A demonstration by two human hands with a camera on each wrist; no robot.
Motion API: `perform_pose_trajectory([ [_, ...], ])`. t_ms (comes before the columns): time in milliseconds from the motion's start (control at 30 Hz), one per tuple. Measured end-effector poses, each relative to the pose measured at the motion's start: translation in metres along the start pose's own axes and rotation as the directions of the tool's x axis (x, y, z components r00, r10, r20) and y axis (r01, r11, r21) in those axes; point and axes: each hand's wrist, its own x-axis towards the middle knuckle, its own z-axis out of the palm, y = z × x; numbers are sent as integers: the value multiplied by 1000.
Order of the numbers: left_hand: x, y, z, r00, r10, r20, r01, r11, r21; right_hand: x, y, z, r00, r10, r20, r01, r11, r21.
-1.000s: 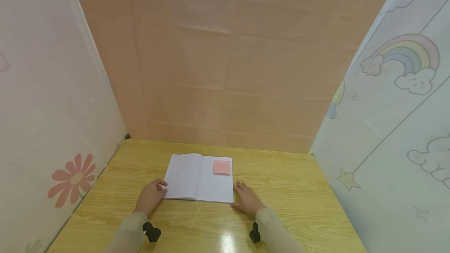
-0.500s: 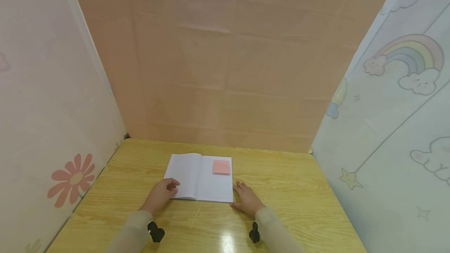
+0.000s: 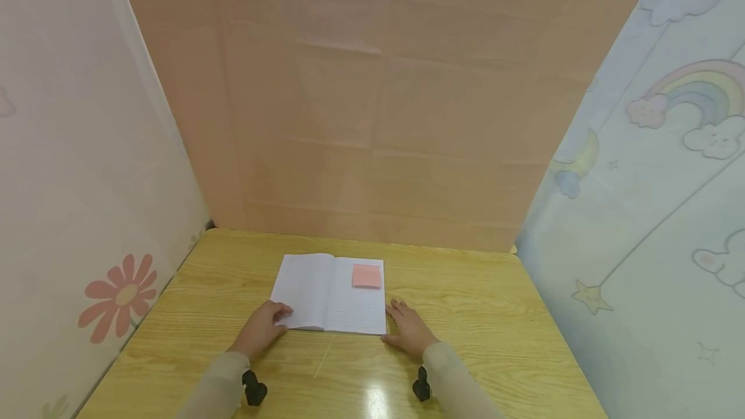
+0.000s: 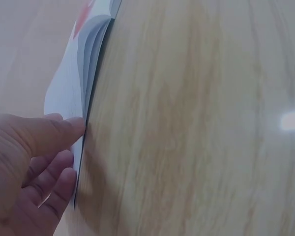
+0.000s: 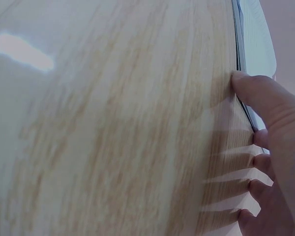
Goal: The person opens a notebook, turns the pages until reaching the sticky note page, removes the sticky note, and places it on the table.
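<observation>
An open notebook with lined white pages lies on the table, and a pink sticky note sits at the upper part of its right page. My left hand is at the near left corner of the notebook; in the left wrist view, its thumb touches the near edge and the loosely bent fingers lie by the left page. Beside the near right corner rests my right hand, fingers spread on the table along the right edge. Its thumb touches the notebook's near edge.
The wooden table reaches back to a brown-orange sheet. Pale printed panels stand on both sides, the left one with a flower. A black wrist device is on the left sleeve, another on the right.
My left hand left the notebook's left edge, moved right over the left page, then drew slightly back to the near left corner. The right hand and notebook stay put; the view turned slightly.
</observation>
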Motion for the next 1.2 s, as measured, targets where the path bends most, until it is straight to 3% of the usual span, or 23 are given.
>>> perform_pose_trajectory([
  [967,1,-1,-7,999,-47,19,47,999,-14,-1,-1,-1,1000,6,-3,-6,1000,11],
  [1200,1,-4,-7,999,-38,13,38,999,-19,2,-3,-10,1000,17,10,-18,991,135],
])
